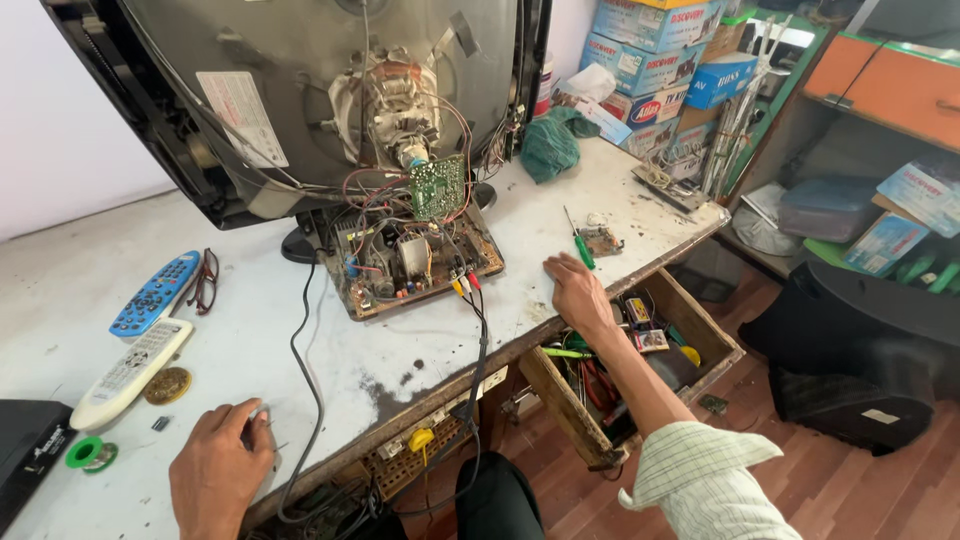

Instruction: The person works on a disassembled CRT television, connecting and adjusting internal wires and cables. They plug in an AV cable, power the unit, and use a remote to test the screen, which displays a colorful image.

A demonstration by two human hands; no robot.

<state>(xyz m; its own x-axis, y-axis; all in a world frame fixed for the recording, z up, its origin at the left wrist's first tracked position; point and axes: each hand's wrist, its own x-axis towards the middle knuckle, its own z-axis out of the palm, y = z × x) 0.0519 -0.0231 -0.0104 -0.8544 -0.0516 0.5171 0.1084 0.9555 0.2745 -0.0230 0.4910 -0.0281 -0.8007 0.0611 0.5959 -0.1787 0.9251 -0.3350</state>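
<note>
An opened tube television point(300, 90) stands on the white workbench point(260, 340), its back off and its circuit board point(410, 260) pulled out flat, wires trailing. My left hand point(220, 470) rests on the bench near the front edge, fingers curled beside a black cable point(305, 370); whether it pinches something small I cannot tell. My right hand point(577, 293) lies palm down on the bench's right side, fingers apart, just below a green-handled screwdriver point(580, 245) and a small board point(603, 240).
Two remotes, blue point(155, 293) and white point(130, 372), lie at left with glasses point(205, 280), a green solder spool point(88, 455) and a black box point(25, 450). An open drawer point(630, 350) of tools hangs below. Cardboard boxes point(650, 60) and a green cloth point(550, 140) sit behind.
</note>
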